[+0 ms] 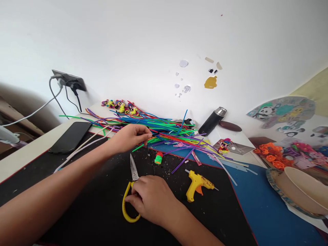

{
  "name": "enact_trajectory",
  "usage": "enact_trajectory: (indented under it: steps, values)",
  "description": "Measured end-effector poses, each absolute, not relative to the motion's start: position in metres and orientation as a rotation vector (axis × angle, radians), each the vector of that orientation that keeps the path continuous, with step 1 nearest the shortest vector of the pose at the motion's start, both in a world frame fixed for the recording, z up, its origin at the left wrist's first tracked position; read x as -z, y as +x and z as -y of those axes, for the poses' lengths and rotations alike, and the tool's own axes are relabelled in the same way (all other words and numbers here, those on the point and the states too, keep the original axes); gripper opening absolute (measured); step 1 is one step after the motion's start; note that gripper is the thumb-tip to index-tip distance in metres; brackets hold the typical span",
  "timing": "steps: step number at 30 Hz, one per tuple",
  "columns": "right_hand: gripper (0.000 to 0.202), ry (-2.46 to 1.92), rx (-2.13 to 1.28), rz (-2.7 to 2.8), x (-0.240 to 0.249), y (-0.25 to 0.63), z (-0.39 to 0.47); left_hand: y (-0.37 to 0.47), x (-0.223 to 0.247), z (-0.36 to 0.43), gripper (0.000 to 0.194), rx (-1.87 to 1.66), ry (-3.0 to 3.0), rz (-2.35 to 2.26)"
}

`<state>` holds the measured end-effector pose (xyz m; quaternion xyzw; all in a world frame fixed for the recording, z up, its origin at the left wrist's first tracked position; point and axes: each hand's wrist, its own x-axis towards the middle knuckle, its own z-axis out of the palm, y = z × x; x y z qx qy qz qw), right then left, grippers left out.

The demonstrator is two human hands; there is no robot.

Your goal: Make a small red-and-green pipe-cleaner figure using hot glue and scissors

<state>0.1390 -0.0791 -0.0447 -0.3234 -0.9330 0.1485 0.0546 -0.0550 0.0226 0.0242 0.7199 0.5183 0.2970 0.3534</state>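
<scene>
My left hand (137,136) reaches across the mat with thumb and fingers pinched together. Between them is a thin dark strand, apparently a black pipe cleaner, which trails down and is hard to follow against the black mat. Lower down, my right hand (155,196) has its fingers curled round the yellow handles of a pair of scissors (134,173). The blades point away from me, and the hand covers part of the handles. A small green and red coiled piece (158,159) stands between my hands, slightly to the right.
Many coloured pipe cleaners (153,124) lie along the wall. A yellow glue gun (198,184) rests at right, with a black flask (212,120) behind. A phone (70,137) lies at left. Small figures (120,106) sit at the back; a bowl (304,189) stands at far right.
</scene>
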Motion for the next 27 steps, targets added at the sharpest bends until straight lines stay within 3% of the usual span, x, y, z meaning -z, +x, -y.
enact_trajectory:
  steps: [6,16,27]
  values:
    - [0.037,-1.122,-0.388,2.807,0.043,0.142,0.083,-0.055,-0.023,-0.024,0.043,-0.775,1.859,-1.335]
    - [0.019,-1.229,-0.455,2.880,0.037,0.134,0.094,-0.054,-0.013,-0.026,0.045,-0.720,1.884,-1.349]
    - [0.023,-1.296,-0.511,2.875,0.030,0.136,0.093,-0.057,-0.010,-0.027,0.045,-0.729,1.911,-1.362]
